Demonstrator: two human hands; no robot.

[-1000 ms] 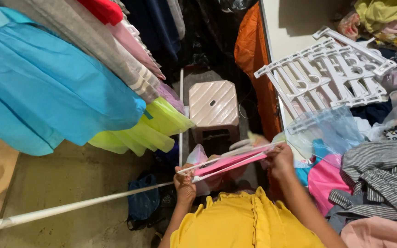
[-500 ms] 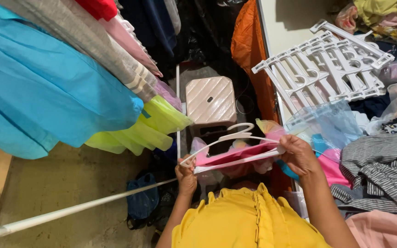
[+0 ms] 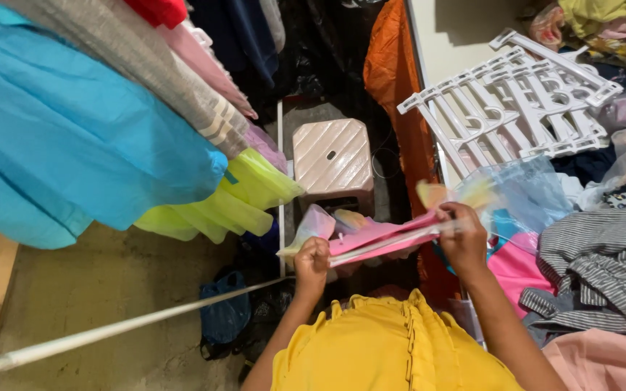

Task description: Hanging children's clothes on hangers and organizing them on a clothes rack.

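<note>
The work in hand is fitting a small pink garment [image 3: 374, 242] onto a white hanger [image 3: 400, 239], and it looks partway done. The left hand [image 3: 313, 262] is closed in a fist around the left end of the garment and hanger, while the right hand [image 3: 464, 235] pinches the right end between thumb and fingers, so both have a closed grip on the same bundle. The garment is held level in the air in front of the person's yellow top [image 3: 393, 347], just above a pale pink plastic stool [image 3: 332, 158] that stands on the floor below. The cloth appears draped along the hanger's bar, yet it is bunched and its edges are folded (whether the shoulders are seated over the hanger's arms cannot be told from here).

Judging by how things lie, what is left is to straighten the garment on the hanger and hang it up. A white rail [image 3: 110, 333] runs across the lower left, and clothes already hang in a row at the upper left, among them a bright blue garment [image 3: 74, 145] and a lime green one [image 3: 233, 199]. To the right, a stack of empty white hangers [image 3: 516, 101] rests on a pile of loose clothing, with a striped grey piece [image 3: 603, 268] near the right arm, so more items seem to be waiting
</note>
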